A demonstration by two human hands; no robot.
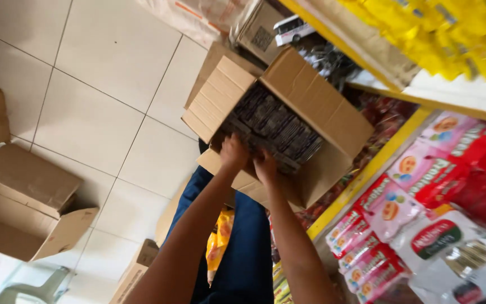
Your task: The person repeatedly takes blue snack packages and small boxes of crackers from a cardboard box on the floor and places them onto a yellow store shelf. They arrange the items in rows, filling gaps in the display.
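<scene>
An open cardboard box (310, 107) sits tilted in front of the person, its flaps folded outward, just beside a yellow-edged shelf (367, 169). It is plain brown corrugated board, and it is packed tight with dark packets (274, 126) standing on edge in close rows; their wrappers look blackish-brown with pale markings, too blurred to tell further. Both hands reach into the near edge of the box. The left hand (234, 153) rests curled on the packets at the box's lower corner, fingers bent over them. The right hand (265, 166) lies just beside it, fingers closed around the end of the same row of packets. The two hands are almost touching.

On the shelf to the right lie red and pink pouches (423, 180) and white bags (451, 247). Yellow packs (457, 34) hang above. An empty box (23, 202) lies open on the tiled floor (102, 67), well apart from the hands. A yellow packet (220, 239) lies against the person's blue trousers (243, 247).
</scene>
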